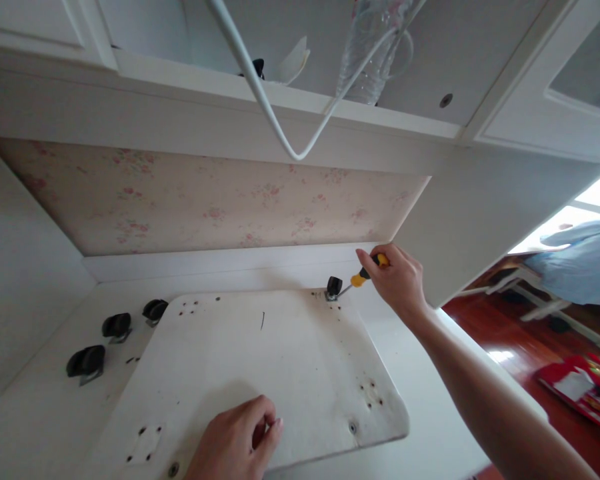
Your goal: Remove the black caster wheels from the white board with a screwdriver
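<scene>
My right hand (399,275) is wrapped round a yellow and black screwdriver (361,275). The screwdriver's tip meets the metal plate of a black caster wheel (335,287), which stands at the far right corner of a white board (280,360). Curled over the board's near side is my left hand (240,437); whether anything is in its fingers I cannot make out. Screw holes show at the board's other corners. To the left of the board lie several loose casters, among them one black caster (86,361), with a few small dark screws (133,360) nearby.
A white cable (297,157) hangs down in front of the upper shelf, where a clear plastic bottle (367,60) stands. White cabinet panels close in the left and right sides. At far right, a red bag or case (580,390) lies on the reddish floor (510,347).
</scene>
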Demonstrator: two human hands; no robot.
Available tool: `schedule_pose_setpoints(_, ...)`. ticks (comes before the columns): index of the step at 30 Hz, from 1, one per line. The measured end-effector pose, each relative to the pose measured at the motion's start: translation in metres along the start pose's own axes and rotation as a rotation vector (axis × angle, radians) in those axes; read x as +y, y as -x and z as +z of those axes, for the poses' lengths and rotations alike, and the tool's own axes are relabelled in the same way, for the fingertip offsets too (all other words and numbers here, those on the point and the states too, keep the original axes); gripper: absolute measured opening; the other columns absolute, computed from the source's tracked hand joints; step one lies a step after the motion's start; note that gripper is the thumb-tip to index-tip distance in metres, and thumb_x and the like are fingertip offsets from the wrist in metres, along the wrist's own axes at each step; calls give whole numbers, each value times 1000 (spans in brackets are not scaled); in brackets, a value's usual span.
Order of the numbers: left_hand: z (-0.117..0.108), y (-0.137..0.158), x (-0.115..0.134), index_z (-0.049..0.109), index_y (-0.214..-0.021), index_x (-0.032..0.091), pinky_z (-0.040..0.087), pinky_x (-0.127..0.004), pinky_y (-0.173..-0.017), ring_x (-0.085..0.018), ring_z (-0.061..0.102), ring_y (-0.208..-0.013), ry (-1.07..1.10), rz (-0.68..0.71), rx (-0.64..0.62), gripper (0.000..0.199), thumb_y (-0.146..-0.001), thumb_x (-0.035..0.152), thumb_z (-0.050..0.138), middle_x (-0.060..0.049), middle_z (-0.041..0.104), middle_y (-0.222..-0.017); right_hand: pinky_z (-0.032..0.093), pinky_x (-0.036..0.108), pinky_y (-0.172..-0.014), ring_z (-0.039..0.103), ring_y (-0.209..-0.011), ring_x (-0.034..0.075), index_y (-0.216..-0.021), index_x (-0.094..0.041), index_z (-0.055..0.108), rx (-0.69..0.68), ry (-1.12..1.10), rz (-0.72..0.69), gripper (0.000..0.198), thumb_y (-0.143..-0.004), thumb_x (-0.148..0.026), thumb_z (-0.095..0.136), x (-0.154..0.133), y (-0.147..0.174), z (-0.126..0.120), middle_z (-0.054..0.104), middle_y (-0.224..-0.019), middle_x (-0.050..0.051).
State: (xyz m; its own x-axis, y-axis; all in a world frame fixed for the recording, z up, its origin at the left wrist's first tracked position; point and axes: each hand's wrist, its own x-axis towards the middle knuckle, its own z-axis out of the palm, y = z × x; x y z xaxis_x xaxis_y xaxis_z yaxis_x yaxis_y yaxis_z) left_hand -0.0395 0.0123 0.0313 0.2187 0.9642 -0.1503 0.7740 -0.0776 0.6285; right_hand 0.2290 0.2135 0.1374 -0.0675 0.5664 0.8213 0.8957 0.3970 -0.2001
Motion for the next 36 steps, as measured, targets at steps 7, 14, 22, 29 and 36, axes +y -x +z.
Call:
schedule_pose_setpoints(7, 0, -1, 0, 54, -75, 23, 40, -22, -60, -14, 60, -64, 13, -6, 3, 25, -92, 35, 41, 0, 66, -70, 40, 28, -62, 56, -62, 15, -70, -22, 58, -8, 18, 5, 29, -85, -47, 60, 0, -1, -1, 64, -68, 2)
schedule_pose_setpoints(14, 0, 0, -2, 55, -74, 23, 40, -22, -58, -14, 60, -61, 6, 20, 32, 25, -92, 35, 42, 0, 66, -68, 41, 29, -63, 58, -63, 16, -71, -23, 58, -1, 19, 15, 29, -86, -48, 58, 0, -1, -4, 64, -70, 2)
schedule_pose_setpoints(22, 0, -1, -3, 52, -74, 23, 40, -23, -60, -14, 59, -63, 21, -4, 4, 26, -92, 36, 40, 0, 65, -70, 42, 29, -62, 58, -61, 16, -69, -22, 59, 48, 20, 8, 29, -85, -46, 61, -1, -4, -8, 64, -68, 2)
schedule_pose_setpoints(29, -2, -1, -2, 51, -74, 22, 39, -23, -60, -13, 56, -63, 146, 0, 25, 26, -93, 38, 42, 0, 61, -68, 41, 29, -60, 53, -56, 14, -69, -22, 61, 47, -45, 120, 29, -82, -48, 64, -20, -2, -26, 63, -66, 1)
schedule_pose_setpoints(36, -19, 1, -1, 53, -77, 22, 41, -24, -63, -13, 55, -66, 203, -12, 261, 25, -94, 39, 45, 1, 57, -71, 39, 28, -55, 50, -57, 13, -75, -20, 66, 91, -264, 461, 33, -78, -53, 66, -56, 31, -47, 60, -65, 0)
